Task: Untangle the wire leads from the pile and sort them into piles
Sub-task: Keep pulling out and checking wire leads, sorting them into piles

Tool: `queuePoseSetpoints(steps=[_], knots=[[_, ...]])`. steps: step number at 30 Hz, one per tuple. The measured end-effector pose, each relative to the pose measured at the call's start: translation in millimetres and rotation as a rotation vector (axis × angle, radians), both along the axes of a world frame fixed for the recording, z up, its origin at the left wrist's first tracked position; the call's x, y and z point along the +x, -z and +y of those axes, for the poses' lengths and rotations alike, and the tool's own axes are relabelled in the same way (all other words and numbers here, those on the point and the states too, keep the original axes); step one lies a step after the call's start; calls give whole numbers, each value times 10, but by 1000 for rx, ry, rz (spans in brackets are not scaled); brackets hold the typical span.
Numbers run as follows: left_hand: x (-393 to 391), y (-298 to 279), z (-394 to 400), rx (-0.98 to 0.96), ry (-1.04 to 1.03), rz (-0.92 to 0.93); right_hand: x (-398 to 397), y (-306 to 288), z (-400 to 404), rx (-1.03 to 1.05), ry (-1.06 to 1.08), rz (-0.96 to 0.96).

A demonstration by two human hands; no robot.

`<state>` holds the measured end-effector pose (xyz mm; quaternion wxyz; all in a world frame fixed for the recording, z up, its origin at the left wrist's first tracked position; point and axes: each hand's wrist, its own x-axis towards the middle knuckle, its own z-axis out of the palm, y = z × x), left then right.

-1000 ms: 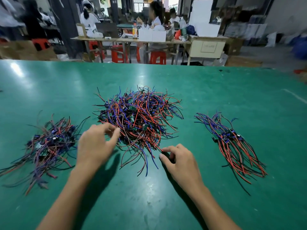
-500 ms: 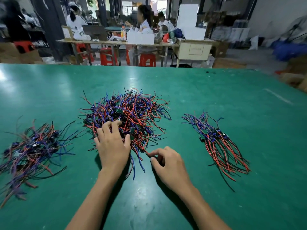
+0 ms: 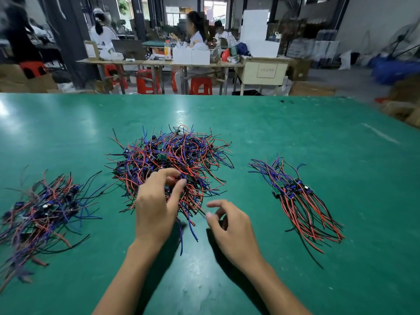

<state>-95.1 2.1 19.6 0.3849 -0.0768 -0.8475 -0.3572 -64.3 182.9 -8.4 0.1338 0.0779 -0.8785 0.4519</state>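
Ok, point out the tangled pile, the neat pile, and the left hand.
tangled pile [image 3: 181, 153]: head view, red wires atop it.
neat pile [image 3: 293, 189]: head view, its small boards.
left hand [image 3: 154, 205]: head view, its back.

In front of me the big tangled pile [image 3: 172, 164] of red, blue and black wire leads sits mid-table, small green boards caught in it, its near strands under my fingers. Toward the left edge lies a looser, messy pile [image 3: 43, 212]. Toward the right edge the sorted pile [image 3: 297, 201] lies combed straight, boards bunched together, leads fanning toward me.
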Motion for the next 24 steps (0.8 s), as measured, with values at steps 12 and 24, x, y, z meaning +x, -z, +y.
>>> queuePoseSetpoints(steps=[12,24], knots=[[285,-256,179,264,536,-299,52,-294,-34,-832,-244,-323],[303,-347,74,341,564,-476,-20,-328,99,-1110,-83,-222]])
